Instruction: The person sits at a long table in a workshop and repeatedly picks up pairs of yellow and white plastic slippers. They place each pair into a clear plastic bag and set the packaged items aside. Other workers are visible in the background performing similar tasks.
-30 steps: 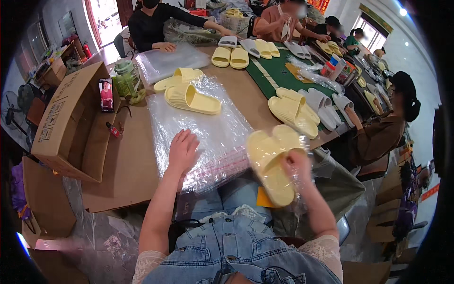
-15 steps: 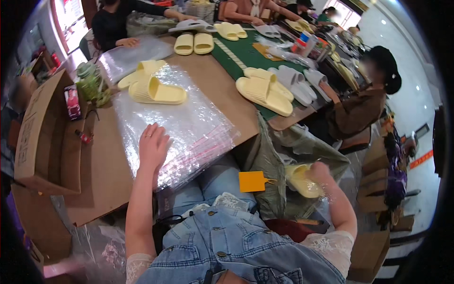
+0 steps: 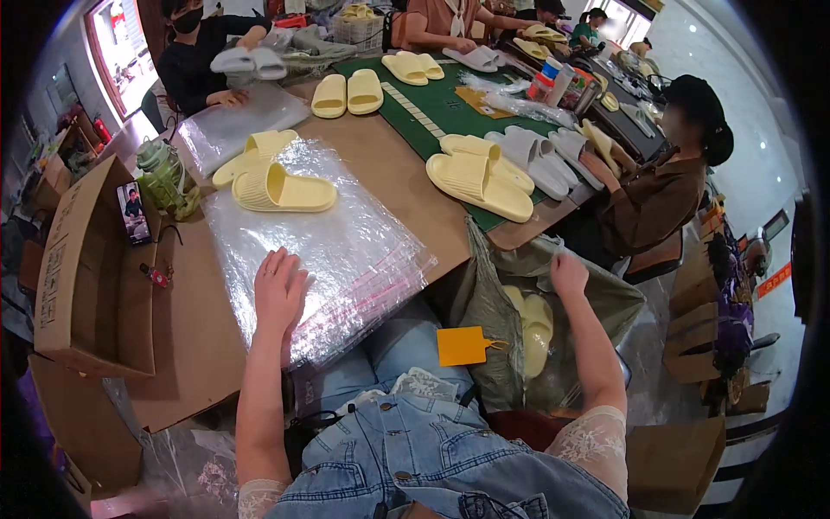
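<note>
Fingers (image 3: 280, 261) of the left hand (image 3: 278, 298) lie nearly straight and slightly apart on a stack of clear plastic bags (image 3: 363, 251), pressing nothing between them. The right hand (image 3: 568, 275) is curled above the mouth of a grey-green sack (image 3: 493, 316); whether its fingertips are clamped on the sack's rim or on a bit of clear film, I cannot tell. Below that hand, inside the sack, rest yellow slippers (image 3: 536, 337). An orange tag (image 3: 461, 346) with a loop hangs just beside the sack, near the person's lap.

Past the left hand, one ribbed yellow slipper (image 3: 259, 183) sits on the bags, with another yellow slipper (image 3: 246, 158) just behind it. The stack lies on a brown table (image 3: 199, 329). Left of it stand an open cardboard box (image 3: 112, 268), an upright phone (image 3: 134, 212) and a green container (image 3: 164, 177). Farther right, a yellow pair (image 3: 480, 184) overlaps beside grey slippers (image 3: 527, 160) on a green mat (image 3: 445, 117). Across the table, a co-worker in black (image 3: 194, 65) holds up grey-white slippers (image 3: 246, 62)
</note>
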